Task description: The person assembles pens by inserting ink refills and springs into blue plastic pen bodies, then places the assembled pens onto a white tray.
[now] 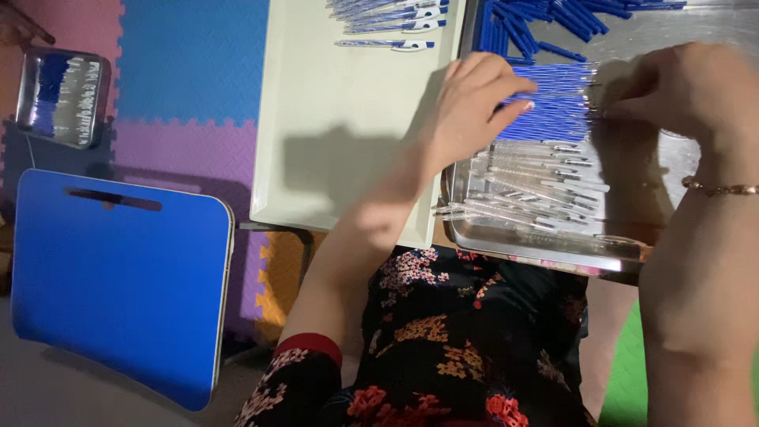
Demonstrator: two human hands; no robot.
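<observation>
Both hands work over the steel tray (545,237): left hand (474,107) lies fingers spread on the row of blue pen refills (553,103), apparently pinning them so they stay aligned, while the right hand (688,87) pinches narrow at the row's end; can't tell what it grips. Same tray holds clear pen barrels (530,186) nearer the body and loose blue caps (545,20) at the far end. The cream tray (332,134) beside it carries a few assembled pens (391,20).

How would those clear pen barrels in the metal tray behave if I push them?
The clear pen barrels look thin, round and smooth, so they would probably roll and slide on the shiny metal tray. They seem light and stiff. The raised rim should likely stop them.
</observation>
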